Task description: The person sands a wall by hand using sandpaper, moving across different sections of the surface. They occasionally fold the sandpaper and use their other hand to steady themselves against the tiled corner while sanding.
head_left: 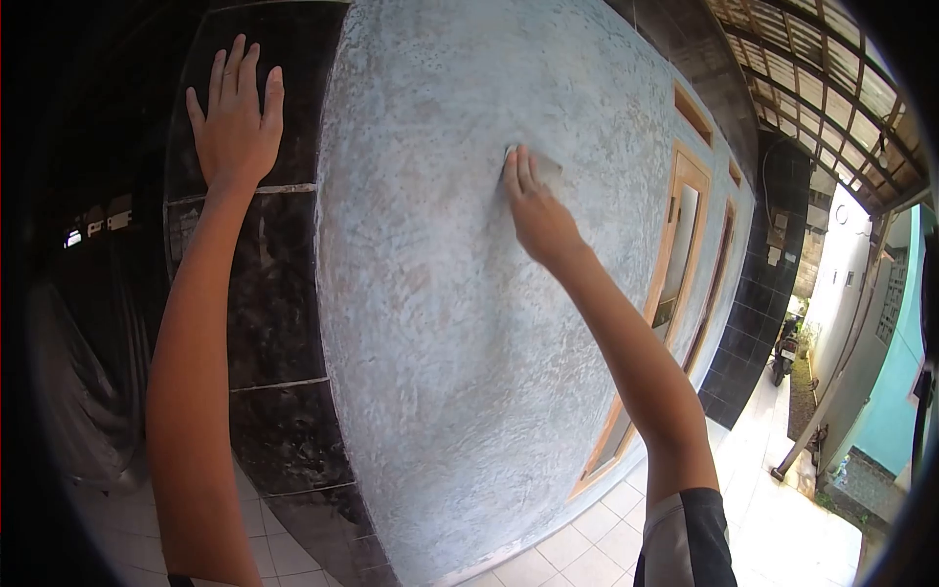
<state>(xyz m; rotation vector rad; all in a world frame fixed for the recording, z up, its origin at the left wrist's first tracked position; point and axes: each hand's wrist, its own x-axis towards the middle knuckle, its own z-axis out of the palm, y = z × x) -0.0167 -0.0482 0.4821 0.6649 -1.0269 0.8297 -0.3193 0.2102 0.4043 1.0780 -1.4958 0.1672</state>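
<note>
My left hand [235,132] lies with spread fingers on the glossy black tiles [269,323] at the wall's left edge and holds nothing. Higher up on the mottled blue-grey wall [430,293], my right hand [538,210] presses a thin grey sheet, which looks like sandpaper [550,174], against the surface. The fingers lie over most of this sheet, and one grey corner sticks out to their right. A small pale edge shows at the fingertips. Patchy, rough-looking marks cover the wall around this hand.
Wood-framed windows [675,254] stand along the wall to the right. White floor tiles [587,538] run below. A dark cover [78,391] hangs at the far left. Further right are a parked motorbike [784,354], a leaning pole [831,382] and a slatted roof [831,78].
</note>
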